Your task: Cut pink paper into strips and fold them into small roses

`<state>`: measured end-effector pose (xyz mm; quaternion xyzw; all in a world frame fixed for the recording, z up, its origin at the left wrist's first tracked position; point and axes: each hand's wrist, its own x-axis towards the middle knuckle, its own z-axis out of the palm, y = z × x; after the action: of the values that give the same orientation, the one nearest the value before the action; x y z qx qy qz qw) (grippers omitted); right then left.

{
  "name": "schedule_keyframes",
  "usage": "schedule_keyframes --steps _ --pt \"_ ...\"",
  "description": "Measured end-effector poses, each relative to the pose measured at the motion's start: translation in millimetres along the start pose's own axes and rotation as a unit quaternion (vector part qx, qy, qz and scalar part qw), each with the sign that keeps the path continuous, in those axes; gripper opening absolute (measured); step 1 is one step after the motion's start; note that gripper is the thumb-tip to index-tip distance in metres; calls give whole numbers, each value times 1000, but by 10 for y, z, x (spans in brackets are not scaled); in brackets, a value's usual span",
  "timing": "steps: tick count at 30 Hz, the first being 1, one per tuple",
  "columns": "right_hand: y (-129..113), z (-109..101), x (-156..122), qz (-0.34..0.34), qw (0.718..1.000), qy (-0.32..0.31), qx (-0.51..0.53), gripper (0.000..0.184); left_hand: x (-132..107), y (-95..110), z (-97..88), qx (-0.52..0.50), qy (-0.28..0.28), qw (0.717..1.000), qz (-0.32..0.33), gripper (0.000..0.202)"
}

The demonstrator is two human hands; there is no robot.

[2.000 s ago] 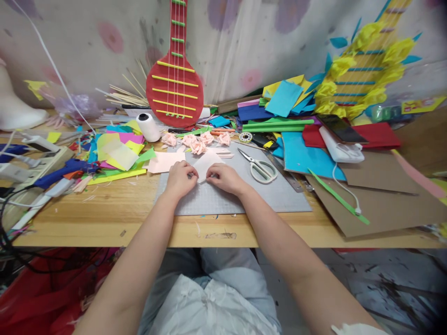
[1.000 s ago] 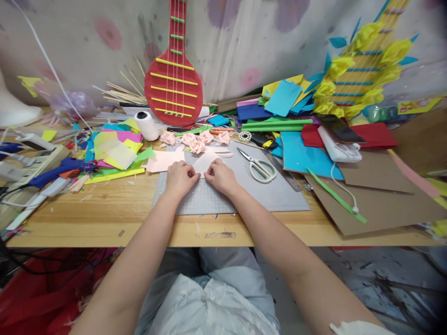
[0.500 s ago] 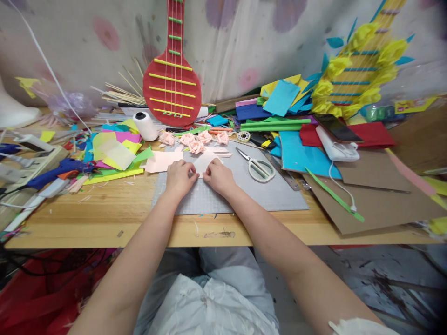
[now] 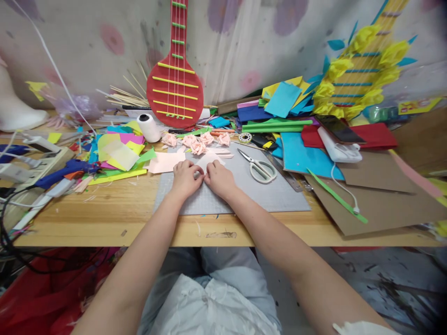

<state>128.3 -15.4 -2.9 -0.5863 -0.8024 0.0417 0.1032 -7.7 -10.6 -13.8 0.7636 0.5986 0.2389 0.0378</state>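
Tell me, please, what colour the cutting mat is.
The cutting mat is grey, in the head view.

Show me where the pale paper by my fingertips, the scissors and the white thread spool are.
Pale paper (image 4: pixel 206 160), head view: its uncovered far part.
Scissors (image 4: pixel 253 163), head view: the pivot by the handles.
White thread spool (image 4: pixel 149 129), head view: its thread-wound side.

Grips pale paper (image 4: pixel 206 161) by the near edge with left hand (image 4: pixel 186 179) and right hand (image 4: pixel 220 179) close together, over a gray mat (image 4: pixel 265 197). On the mat, to the right: scissors (image 4: pixel 257 164). Beyond the paper: pink paper flowers (image 4: pixel 198 147). Farther back: a red banjo (image 4: pixel 174 93), nearly upright, with a thread spool (image 4: pixel 149 129) beside it.
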Motion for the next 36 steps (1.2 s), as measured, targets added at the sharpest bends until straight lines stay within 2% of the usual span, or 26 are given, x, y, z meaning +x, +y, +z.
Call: schedule_keyframes --steps 7,11,15,21,27,30,36 --pt "58 -2 -4 -32 999 7 3 21 2 -132 -35 -29 -46 998 33 25" --pt "66 -11 -20 -29 1000 3 5 21 -2 -173 -26 -37 -55 997 39 27" --pt "33 -6 -31 -29 1000 5 8 31 -2 -162 -26 -38 -54 997 34 28" --pt "54 -16 -36 -50 999 2 1 25 -3 -138 -49 -34 -60 997 28 27" --pt "138 -40 -46 -90 996 -12 27 27 -5 -111 -68 -39 -60 997 23 27" --pt "144 -46 -47 -85 996 -18 36 28 -6 -78 -59 -40 -50 998 13 18" --pt "129 -46 -38 -70 997 -21 40 30 -14 -28 -36 -32 -35 999 -6 14"
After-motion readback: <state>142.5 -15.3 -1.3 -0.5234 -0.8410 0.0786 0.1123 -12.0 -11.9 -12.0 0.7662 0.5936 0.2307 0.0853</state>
